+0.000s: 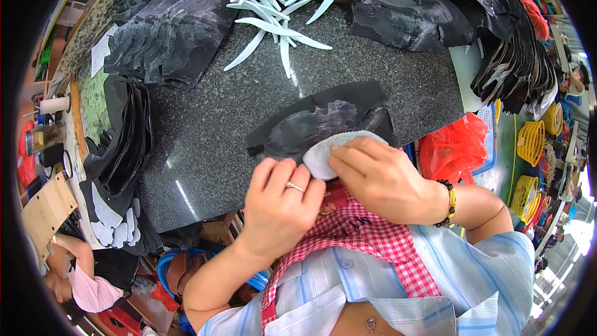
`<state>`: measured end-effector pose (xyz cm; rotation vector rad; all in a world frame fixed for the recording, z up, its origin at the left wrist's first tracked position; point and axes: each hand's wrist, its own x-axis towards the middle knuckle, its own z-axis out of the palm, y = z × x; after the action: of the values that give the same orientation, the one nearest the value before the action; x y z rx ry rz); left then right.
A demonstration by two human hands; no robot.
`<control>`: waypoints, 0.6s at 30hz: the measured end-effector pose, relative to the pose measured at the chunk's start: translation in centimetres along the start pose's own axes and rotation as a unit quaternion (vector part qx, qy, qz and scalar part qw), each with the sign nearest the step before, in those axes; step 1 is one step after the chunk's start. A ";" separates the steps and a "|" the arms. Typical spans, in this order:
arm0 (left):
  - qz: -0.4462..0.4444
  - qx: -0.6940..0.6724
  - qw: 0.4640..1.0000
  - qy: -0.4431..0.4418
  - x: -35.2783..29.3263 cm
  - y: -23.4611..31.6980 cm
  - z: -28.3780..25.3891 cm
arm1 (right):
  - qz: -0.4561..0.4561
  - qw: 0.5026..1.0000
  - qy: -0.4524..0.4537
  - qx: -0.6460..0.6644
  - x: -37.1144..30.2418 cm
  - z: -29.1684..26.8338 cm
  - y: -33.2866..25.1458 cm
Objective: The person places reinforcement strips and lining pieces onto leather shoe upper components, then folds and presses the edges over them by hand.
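Observation:
A light grey, curved fabric-like piece with a rounded end is held at the table's near edge. My right hand pinches its upper side between thumb and bent fingers. At the piece's lower left end, my left hand has its fingers curled and its thumb against the edge. Just beyond both hands lies a black, leather-like shaped piece with whitish smears, its near part hidden by the grey piece and my right hand. Farther off, a loose pile of pale crescent-shaped strips rests on the dark speckled tabletop.
Overlapping black pieces lie at the far left and far right. More black pieces hang at the left edge, near several grey pieces. A red plastic bag is right. Another person sits at lower left.

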<state>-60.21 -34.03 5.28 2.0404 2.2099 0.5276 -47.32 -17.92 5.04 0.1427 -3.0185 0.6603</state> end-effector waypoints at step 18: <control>-0.243 -0.609 0.729 -0.194 4.4 -2.4 -3.9 | 0.050 0.878 -0.267 0.395 6.0 -8.8 3.2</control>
<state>-64.12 -30.53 8.91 0.7316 1.3225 0.9792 -53.34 -11.79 12.09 0.2229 -2.9865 2.1467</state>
